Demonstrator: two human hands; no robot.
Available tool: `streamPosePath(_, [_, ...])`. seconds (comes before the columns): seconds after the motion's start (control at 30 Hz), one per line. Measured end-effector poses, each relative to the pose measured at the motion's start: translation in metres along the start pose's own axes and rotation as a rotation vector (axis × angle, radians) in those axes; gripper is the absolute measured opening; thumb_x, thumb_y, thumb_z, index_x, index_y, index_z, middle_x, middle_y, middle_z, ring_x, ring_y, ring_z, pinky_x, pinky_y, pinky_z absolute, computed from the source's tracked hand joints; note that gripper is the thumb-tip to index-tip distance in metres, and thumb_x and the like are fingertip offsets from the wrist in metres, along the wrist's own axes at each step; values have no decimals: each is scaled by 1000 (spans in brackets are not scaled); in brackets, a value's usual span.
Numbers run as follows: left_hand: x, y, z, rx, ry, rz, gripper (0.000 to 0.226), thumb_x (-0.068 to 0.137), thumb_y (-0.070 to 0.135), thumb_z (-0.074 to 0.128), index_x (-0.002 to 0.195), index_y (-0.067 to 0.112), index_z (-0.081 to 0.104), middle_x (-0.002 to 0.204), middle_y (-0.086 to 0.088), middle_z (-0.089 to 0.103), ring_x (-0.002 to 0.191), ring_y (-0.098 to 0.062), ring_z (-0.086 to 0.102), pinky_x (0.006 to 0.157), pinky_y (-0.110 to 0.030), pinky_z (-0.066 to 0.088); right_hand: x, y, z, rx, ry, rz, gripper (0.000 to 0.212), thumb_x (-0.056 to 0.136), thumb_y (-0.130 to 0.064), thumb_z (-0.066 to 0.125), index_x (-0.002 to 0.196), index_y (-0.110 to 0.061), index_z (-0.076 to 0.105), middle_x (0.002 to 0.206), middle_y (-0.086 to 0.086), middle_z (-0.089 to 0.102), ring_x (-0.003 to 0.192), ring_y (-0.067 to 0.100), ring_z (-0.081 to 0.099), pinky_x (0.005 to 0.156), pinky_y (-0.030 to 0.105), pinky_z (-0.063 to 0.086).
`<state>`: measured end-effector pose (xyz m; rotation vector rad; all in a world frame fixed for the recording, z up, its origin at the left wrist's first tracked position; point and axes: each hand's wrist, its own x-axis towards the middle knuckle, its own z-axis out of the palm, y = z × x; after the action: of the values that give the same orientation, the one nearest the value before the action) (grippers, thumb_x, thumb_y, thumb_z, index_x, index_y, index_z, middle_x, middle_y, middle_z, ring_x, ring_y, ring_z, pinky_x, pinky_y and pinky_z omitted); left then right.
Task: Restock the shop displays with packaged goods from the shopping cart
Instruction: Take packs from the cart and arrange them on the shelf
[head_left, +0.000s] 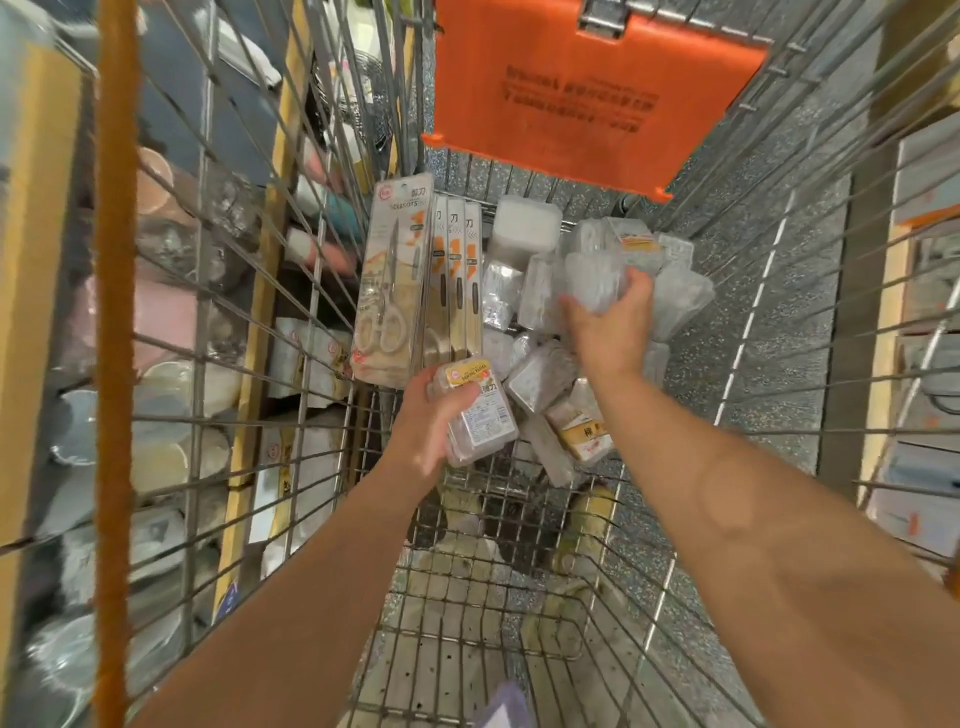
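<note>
We leaned over the wire shopping cart (291, 270) with both bare forearms stretched down into it, elbows near us, wrists at the far end of the basket. Our left hand (431, 421) was turned thumb-up, its fingers curled round a small clear box with a yellow label (480, 415), held just above the cart's mesh floor. Our right hand (610, 327) reached further in, back of the hand towards us, fingers wrapped over a clear plastic box (592, 280) at the top of the heap; the picture was blurred there, yet the grip on it read plainly. Below and around that hand lay the pile of clear packaged boxes (545, 374), tumbled at all angles against the cart's far end, a few showing yellow labels. Just to the left of the pile stood a row of carded scissors packs (392, 280), upright and leaning against the cart's left wall, close above our left hand. The orange child-seat flap (587, 88) hung over the far end. Through the left side wires we saw shelves of goods (171, 322), too blurred to name.
</note>
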<state>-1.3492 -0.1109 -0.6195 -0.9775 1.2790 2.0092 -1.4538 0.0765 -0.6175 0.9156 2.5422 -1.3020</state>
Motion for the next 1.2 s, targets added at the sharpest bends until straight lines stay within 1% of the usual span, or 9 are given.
streamPosePath(0.07, [-4, 5, 3, -37, -2, 0, 71, 80, 21, 74, 142, 13, 41, 128, -13, 64, 109, -29, 68, 90, -55, 55, -19, -12, -15, 347, -66, 159, 59, 92, -27, 67, 143, -13, 41, 125, -2, 55, 114, 14, 55, 91, 20, 46])
streamPosePath(0.2, [-25, 24, 22, -81, -19, 104, 72, 78, 24, 76, 141, 12, 42, 128, -11, 64, 115, -28, 65, 90, -46, 54, -63, -29, -49, 1020, -275, 458, 33, 103, -34, 43, 119, -10, 58, 91, 5, 64, 77, 18, 59, 54, 24, 47])
streamPosePath(0.33, [-67, 50, 46, -64, -71, 250, 76, 73, 24, 76, 141, 10, 44, 128, -12, 64, 111, -29, 67, 96, -53, 52, -109, -48, -87, 1124, -527, 527, 47, 102, -45, 36, 123, -10, 60, 97, 11, 71, 81, 23, 66, 60, 29, 50])
streamPosePath(0.47, [-130, 68, 61, -82, -16, 383, 86, 72, 20, 81, 146, 16, 37, 130, -15, 63, 107, -31, 68, 91, -50, 54, -154, -77, -131, 1102, -708, 436, 57, 81, -58, 47, 111, -12, 64, 92, 10, 73, 74, 23, 68, 58, 29, 50])
streamPosePath(0.63, [-241, 51, 64, -118, 47, 602, 72, 77, 9, 72, 140, 9, 39, 111, -6, 66, 86, -14, 71, 81, -38, 55, -233, -101, -202, 913, -805, 161, 9, 63, -25, 70, 68, -18, 69, 59, -4, 66, 57, 14, 68, 39, 16, 42])
streamPosePath(0.8, [-371, 2, 42, -229, 96, 756, 89, 58, 30, 80, 136, 11, 43, 119, -11, 63, 91, -22, 68, 77, -38, 57, -317, -103, -260, 597, -948, -154, 25, 95, -1, 51, 76, -18, 47, 54, -6, 54, 46, 7, 54, 38, 16, 26])
streamPosePath(0.93, [-475, -33, 0, -268, 209, 843, 89, 57, 38, 80, 133, 5, 48, 113, -17, 66, 86, -27, 67, 69, -36, 53, -398, -122, -274, 381, -1079, -423, 21, 93, -9, 60, 74, -18, 57, 62, 1, 52, 47, 9, 42, 39, 18, 28])
streamPosePath(1.07, [-595, -73, -61, -293, 404, 990, 37, 73, 26, 63, 105, 8, 60, 82, 4, 72, 69, -6, 67, 63, -23, 51, -511, -156, -262, 223, -1390, -628, 14, 86, -6, 66, 76, -13, 60, 60, -1, 50, 48, 8, 41, 43, 19, 28])
streamPosePath(1.2, [-696, -129, -124, -341, 655, 1062, 59, 70, 32, 65, 120, 0, 58, 91, -3, 73, 77, -14, 69, 67, -26, 52, -633, -169, -233, 147, -1569, -712, 35, 74, -11, 71, 106, -5, 59, 68, 3, 59, 44, 6, 43, 38, 16, 29])
